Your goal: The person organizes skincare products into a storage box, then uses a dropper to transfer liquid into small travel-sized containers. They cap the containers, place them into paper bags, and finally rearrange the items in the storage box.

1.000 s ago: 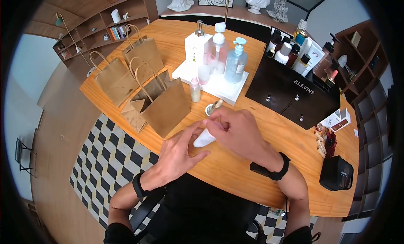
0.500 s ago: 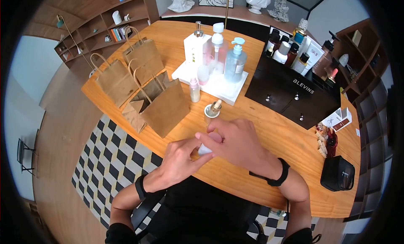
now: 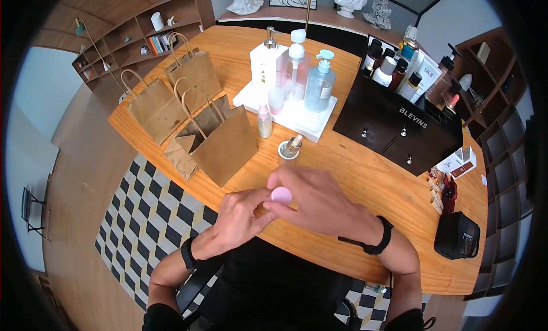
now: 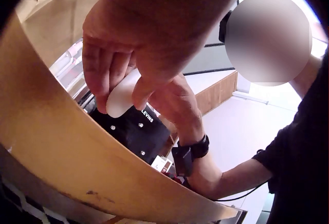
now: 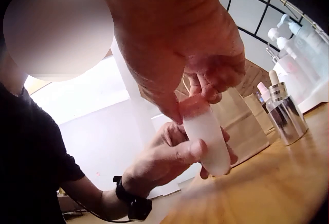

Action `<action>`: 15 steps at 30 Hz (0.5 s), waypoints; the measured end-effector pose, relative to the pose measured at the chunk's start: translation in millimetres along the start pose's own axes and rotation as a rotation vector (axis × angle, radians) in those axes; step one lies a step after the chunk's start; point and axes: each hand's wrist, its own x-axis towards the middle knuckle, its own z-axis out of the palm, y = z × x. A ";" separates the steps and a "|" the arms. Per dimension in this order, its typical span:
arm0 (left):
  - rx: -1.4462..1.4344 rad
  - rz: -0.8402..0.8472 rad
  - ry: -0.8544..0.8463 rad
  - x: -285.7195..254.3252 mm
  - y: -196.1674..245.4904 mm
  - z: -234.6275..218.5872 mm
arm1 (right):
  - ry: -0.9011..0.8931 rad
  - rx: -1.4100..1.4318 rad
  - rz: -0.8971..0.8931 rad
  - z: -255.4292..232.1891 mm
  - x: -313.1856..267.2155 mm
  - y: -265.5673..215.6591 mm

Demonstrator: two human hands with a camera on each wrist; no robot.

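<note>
Both hands meet on a small white bottle [image 5: 209, 144] with a pink cap [image 3: 280, 195], held over the front of the table. In the right wrist view, the left hand [image 3: 237, 215] grips the bottle's body between thumb and fingers. The right hand [image 3: 314, 198] pinches the cap end between its thumb and fingers. From the head, the round pink top faces up and hides most of the body. The white rounded end [image 4: 121, 100] shows between the left fingers in the left wrist view. Just beyond the right hand stands a silver dropper bottle [image 3: 289, 150].
Brown paper bags [image 3: 224, 148] stand on the left of the wooden table [image 3: 354, 171]. A white tray [image 3: 302, 125] with pump bottles lies behind, a small pink-topped bottle [image 3: 264, 122] beside it. On the right are a black cosmetics box [image 3: 394, 134] and a black pouch [image 3: 456, 235].
The left hand has come in from beside the bottle to grip its body. The bottle has turned so its pink cap faces up toward the head, and the right hand has shifted slightly nearer the body.
</note>
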 end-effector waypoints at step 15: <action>0.193 0.052 -0.012 6.2 3.6 1.7 | -0.120 -0.205 -0.093 -20.2 -4.9 0.1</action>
